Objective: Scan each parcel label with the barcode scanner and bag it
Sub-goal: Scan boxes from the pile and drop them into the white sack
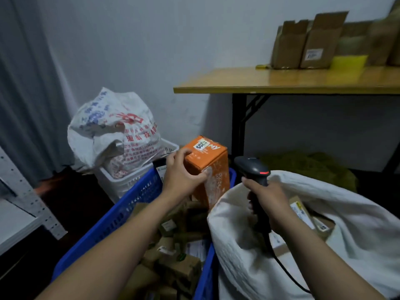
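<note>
Midway, I judge: the left hand (180, 176) grips an orange box (208, 169) over the still-full blue crate (129, 204), the right hand (267, 200) clasps the scanner (254, 169), and several parcels lie in the white bag (357, 213).

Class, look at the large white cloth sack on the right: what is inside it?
Inside the large white cloth sack, brown cardboard parcels with white labels show at the opening. Deeper contents are hidden by the sack's folds and the right hand gripping the black barcode scanner.
</note>
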